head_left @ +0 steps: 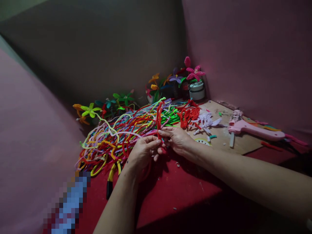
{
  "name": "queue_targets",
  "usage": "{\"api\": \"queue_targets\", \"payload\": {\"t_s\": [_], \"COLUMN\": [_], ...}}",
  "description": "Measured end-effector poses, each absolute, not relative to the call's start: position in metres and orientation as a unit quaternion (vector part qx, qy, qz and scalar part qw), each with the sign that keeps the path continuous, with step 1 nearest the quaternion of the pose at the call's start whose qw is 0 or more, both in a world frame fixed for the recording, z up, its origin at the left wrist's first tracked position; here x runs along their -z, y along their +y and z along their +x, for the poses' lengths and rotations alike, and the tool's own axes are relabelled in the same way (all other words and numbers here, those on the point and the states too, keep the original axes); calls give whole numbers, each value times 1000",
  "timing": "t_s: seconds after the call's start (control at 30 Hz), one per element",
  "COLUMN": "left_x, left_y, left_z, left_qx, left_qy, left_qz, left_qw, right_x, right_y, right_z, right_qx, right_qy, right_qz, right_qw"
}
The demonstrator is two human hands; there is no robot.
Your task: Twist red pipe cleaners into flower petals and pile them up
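Note:
Between my two hands a red pipe cleaner (159,118) stands upright, folded into a narrow loop. My left hand (147,148) pinches its lower end between thumb and fingers. Just to the right, my right hand (174,138) grips the same piece slightly higher, with thumb and forefinger pressed together. Behind both hands lies a large heap of multicoloured pipe cleaners (126,130). Red twisted pieces (190,113) and white ones (206,121) rest on a brown board to the right of the heap.
A pink glue gun (258,129) lies on the brown board (240,141) at the right. Fuzzy flowers (195,73) and a grey-white container (197,91) stand by the wall. Yellow-and-black handled pliers (110,178) lie on the red cloth (175,191), left of my hands.

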State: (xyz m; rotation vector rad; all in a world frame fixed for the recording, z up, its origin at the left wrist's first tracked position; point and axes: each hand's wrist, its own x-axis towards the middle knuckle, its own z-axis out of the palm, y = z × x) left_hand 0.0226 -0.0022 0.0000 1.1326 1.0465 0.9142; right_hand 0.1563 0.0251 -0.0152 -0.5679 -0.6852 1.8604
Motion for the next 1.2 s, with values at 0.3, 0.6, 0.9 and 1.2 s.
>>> {"api": "queue_targets", "payload": {"t_s": [0.3,0.6,0.9,1.2], "left_x": [3,-1,0,0], "left_y": [0,-3,-5,-6], "left_z": [24,27,30,32], "left_qx": [-395,-398,-407,-410], "left_qy": [405,424,436,445], "left_qz": [408,401,431,444], "left_qw": [716,708,677,661], "right_x": [12,12,13,15], "right_y": [25,24,24,28], "right_z": [158,157,157,160], "right_qx": [-785,-778,-754,-770], "right_qy": [-276,-289,-328,-350], "right_qz": [-222,-220,-201,-208], "right_qw": [509,513,532,492]}}
